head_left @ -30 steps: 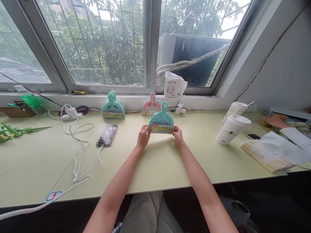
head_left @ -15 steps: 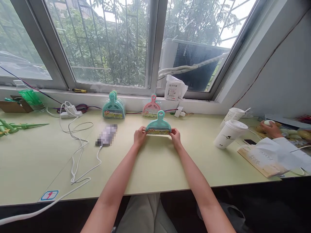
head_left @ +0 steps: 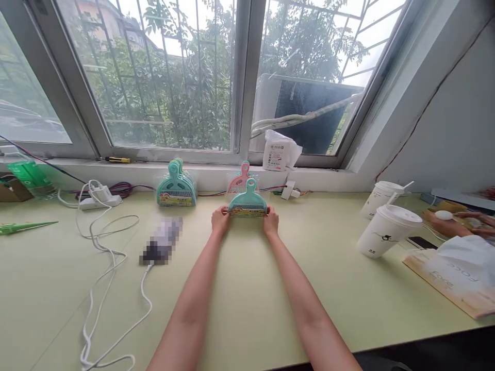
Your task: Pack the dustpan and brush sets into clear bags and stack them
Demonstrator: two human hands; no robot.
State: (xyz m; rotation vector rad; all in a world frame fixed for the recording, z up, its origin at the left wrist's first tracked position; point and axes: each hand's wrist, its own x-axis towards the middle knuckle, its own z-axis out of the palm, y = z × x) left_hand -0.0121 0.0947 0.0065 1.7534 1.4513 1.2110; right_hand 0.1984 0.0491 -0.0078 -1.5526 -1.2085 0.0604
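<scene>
A teal mini dustpan-and-brush set [head_left: 248, 202] in clear packaging stands upright between my hands, its ring handle at the top and a printed label along the bottom. My left hand [head_left: 220, 219] pinches its left edge and my right hand [head_left: 271, 220] its right edge. Right behind it is a pink dustpan set [head_left: 240, 180], partly covered by the teal one. To the left, a row of several teal dustpan sets [head_left: 177, 189] stands upright near the wall.
A phone [head_left: 162, 242] with a white cable lies left of my arms. On the right stand two white cups [head_left: 389, 229] and a tissue pack [head_left: 444, 273]. A power strip [head_left: 100, 200] sits at the back left. At the far right another person's hands [head_left: 456, 225] hold a round white thing.
Both hands have carried the teal dustpan set further back, so that it now overlaps the pink one. My view has moved closer to the table. At the right, the other person's hands have shifted.
</scene>
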